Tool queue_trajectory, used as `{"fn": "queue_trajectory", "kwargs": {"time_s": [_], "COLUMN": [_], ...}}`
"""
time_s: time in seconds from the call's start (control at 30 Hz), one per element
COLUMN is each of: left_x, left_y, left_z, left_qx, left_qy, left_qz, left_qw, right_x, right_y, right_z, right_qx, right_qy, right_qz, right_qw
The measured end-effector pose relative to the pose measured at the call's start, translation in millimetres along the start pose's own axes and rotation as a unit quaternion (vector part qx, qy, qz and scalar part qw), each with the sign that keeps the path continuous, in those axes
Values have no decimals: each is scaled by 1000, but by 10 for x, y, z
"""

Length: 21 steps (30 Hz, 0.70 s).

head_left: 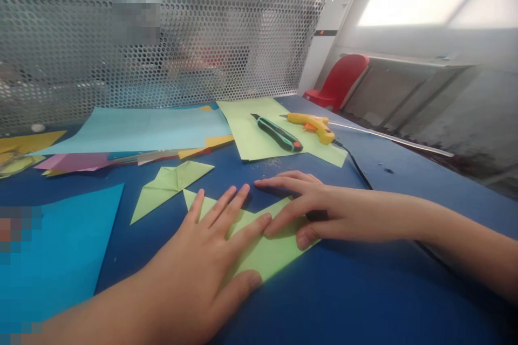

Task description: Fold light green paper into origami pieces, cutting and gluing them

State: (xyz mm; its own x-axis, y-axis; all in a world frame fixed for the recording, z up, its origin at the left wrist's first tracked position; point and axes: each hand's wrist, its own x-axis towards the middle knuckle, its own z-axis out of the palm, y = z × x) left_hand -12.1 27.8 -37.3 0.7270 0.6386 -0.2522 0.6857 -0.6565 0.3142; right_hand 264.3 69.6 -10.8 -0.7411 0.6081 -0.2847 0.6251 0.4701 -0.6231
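A folded sheet of light green paper [269, 256] lies on the blue table in front of me. My left hand [214, 248] rests on its left part with the fingers spread. Over the right part is my right hand [307, 202], its fingers apart and its thumb and a finger touching the paper. Parts of the sheet are hidden under both hands. Just beyond my left fingertips sits a smaller folded green paper piece [174, 179], with creases at its middle.
Farther back, a green and black utility knife [279, 133] and a yellow glue gun [313, 123] with a black cord lie on green paper [243, 137]. Light blue sheets [154, 129] and a blue sheet [81, 248] are to the left. A perforated metal screen [226, 27] borders the table.
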Motion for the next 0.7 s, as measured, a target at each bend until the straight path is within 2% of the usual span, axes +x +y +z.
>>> {"fn": "queue_trajectory", "kwargs": {"time_s": [0.47, 0.7], "left_x": [44, 31], "left_y": [-7, 4], "left_z": [-35, -108], "left_qx": [2, -5], "left_qy": [-19, -58], "left_qz": [2, -12], "left_qw": [1000, 998], "right_x": [-49, -38], "right_y": [46, 13], "right_z": [-71, -68], "right_qx": [29, 25], "right_qy": [-6, -4], "right_qz": [29, 37], "right_qw": [999, 999]}}
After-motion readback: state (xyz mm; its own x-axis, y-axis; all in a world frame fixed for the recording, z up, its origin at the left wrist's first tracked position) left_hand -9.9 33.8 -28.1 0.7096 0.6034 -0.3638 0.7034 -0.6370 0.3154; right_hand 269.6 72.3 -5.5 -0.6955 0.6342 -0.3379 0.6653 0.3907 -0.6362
